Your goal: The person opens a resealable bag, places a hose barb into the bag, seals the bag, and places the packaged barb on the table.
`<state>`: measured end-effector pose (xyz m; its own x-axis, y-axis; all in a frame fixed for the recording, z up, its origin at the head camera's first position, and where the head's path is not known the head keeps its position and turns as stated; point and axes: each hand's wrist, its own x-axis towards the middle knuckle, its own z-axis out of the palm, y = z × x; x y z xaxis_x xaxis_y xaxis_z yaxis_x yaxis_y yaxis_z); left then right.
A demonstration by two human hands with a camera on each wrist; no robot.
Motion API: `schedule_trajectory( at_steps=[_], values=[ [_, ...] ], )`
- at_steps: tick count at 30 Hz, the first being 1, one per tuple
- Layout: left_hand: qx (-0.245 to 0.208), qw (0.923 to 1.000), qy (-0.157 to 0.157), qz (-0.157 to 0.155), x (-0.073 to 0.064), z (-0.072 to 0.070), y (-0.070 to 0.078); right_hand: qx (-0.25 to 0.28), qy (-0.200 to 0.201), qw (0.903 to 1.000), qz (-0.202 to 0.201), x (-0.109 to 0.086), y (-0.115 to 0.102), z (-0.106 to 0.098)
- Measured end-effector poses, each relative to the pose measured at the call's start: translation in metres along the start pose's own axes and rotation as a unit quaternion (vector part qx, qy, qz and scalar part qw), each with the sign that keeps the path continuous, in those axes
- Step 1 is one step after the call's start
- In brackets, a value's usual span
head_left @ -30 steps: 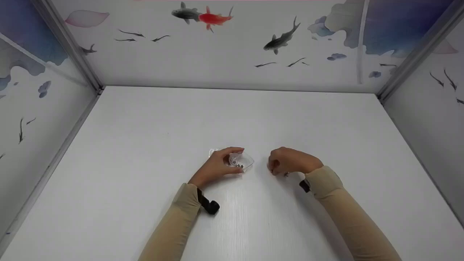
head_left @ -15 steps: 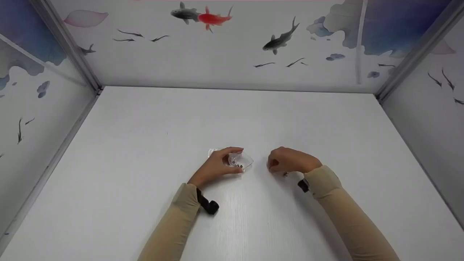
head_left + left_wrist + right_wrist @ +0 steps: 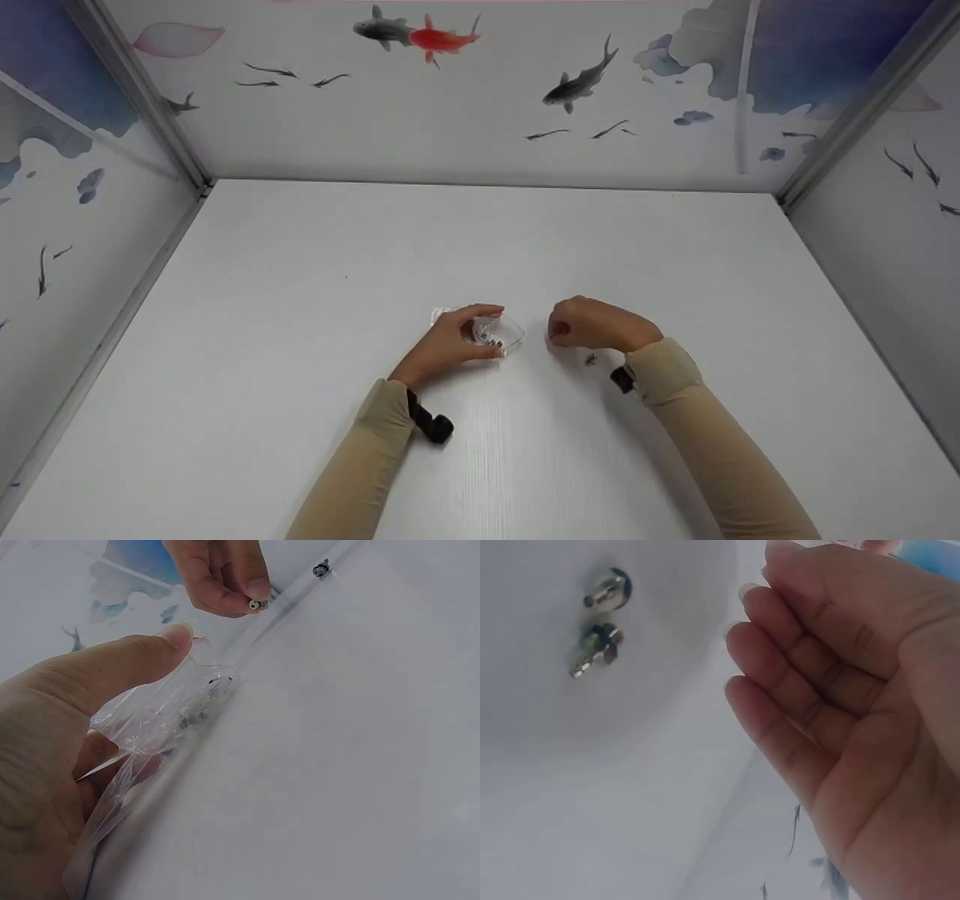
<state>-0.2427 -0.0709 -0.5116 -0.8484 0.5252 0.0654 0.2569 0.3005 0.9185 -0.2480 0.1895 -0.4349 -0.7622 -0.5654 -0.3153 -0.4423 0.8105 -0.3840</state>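
Note:
My left hand (image 3: 446, 339) holds a clear plastic bag (image 3: 161, 709) on the white table, its thumb and fingers round the bag's open mouth. Several small metal fittings (image 3: 495, 343) lie inside, blurred by the plastic. To the right of the bag, my right hand (image 3: 600, 324) pinches another small metal fitting (image 3: 256, 605) between thumb and forefinger, just above the table. In the right wrist view its other fingers are bent, and the pinched piece is hidden. Beneath that hand lie two loose metal fittings (image 3: 607, 589), close together on the tabletop.
White tabletop (image 3: 480, 247) spreads around both hands. Panels printed with fish (image 3: 581, 82) rise at the back and on both sides, with grey metal posts (image 3: 862, 112) at the corners. Each wrist wears a black camera strap (image 3: 431, 424).
My right hand has lifted and shifted slightly left and away from me, so the loose fittings beneath it show more. The left hand and the bag have stayed in place.

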Motion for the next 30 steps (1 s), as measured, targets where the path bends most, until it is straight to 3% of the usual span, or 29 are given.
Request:
schedule_trajectory(
  at_steps=[30],
  values=[
    [-0.001, 1.0000, 0.001, 0.004, 0.001, 0.000, -0.002, -0.008, 0.050, 0.9941, -0.095, 0.016, -0.028, -0.009]
  ],
)
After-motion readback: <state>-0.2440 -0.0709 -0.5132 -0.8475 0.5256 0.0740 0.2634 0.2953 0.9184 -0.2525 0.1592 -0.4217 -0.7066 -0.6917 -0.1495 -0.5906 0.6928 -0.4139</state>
